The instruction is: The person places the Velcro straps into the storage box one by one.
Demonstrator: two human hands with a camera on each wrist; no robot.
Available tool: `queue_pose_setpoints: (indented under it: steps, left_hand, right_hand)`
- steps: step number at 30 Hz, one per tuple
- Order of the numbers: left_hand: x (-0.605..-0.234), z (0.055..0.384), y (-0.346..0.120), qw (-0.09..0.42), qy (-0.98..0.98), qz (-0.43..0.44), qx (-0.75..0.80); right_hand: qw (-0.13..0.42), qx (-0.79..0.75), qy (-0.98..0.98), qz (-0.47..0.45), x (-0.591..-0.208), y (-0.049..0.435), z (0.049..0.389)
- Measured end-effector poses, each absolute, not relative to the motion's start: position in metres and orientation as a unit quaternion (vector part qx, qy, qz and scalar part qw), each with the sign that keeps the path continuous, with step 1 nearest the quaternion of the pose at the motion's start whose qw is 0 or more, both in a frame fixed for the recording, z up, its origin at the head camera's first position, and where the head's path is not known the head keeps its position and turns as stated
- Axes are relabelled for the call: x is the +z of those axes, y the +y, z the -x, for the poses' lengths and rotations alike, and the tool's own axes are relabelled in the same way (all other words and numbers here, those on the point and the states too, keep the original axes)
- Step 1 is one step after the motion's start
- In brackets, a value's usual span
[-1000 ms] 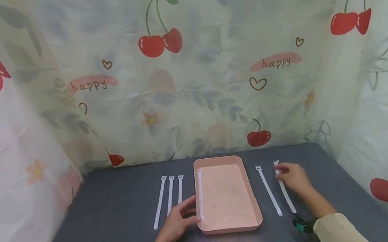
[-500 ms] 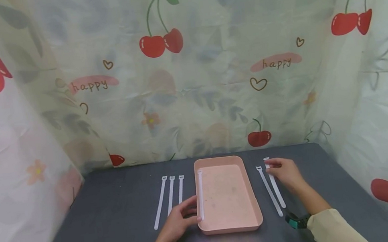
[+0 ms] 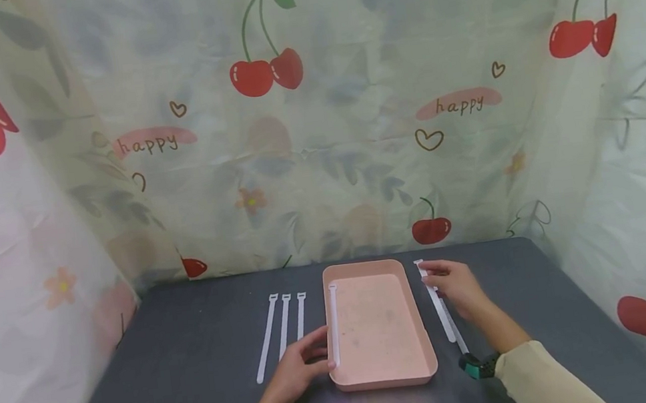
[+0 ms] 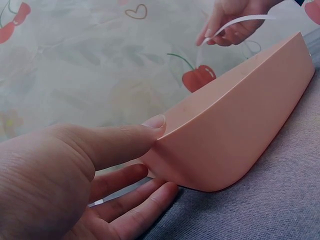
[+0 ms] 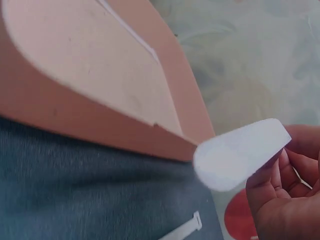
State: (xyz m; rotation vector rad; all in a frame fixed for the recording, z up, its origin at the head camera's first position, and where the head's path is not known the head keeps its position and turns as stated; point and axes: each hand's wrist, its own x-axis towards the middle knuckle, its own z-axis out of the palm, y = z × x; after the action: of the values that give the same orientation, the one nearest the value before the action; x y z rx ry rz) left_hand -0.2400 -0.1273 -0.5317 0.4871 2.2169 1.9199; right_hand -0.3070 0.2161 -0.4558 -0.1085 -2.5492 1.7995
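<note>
My left hand (image 3: 297, 374) grips the left wall of a shallow pink tray (image 3: 383, 335); in the left wrist view its thumb (image 4: 120, 142) lies at the rim and the fingers rest against the outside. One white cable strap (image 3: 336, 327) with a slotted head lies inside along the tray's left side. Right of the tray, my right hand (image 3: 456, 287) pinches another white cable strap (image 3: 441, 318) near its head, its tail hanging toward me. That tail looms large in the right wrist view. Another strap (image 5: 182, 231) lies on the table below, partly hidden by the hand and held strap.
Left of the tray lie three white straps (image 3: 266, 339) side by side, two partly covered by my left hand. The dark grey table (image 3: 186, 366) ends at a cherry-printed curtain (image 3: 320, 181) behind and on both sides.
My right hand has lifted the outermost right strap and carried it left, over the other strap and close to the tray's right edge. My left hand and the tray have stayed put.
</note>
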Motion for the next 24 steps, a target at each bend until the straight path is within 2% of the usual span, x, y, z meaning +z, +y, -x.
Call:
queue_pose_setpoints:
  steps: [14, 24]
  left_hand:
    - [-0.532, 0.24, -0.127, 0.086, 0.746, -0.158, 0.641]
    - [-0.53, 0.239, -0.127, 0.089, 0.742, -0.159, 0.645]
  right_hand:
    - [0.004, 0.607, -0.795, 0.019, -0.456, 0.181, 0.322]
    - [-0.023, 0.641, -0.767, 0.025, -0.462, 0.156, 0.331]
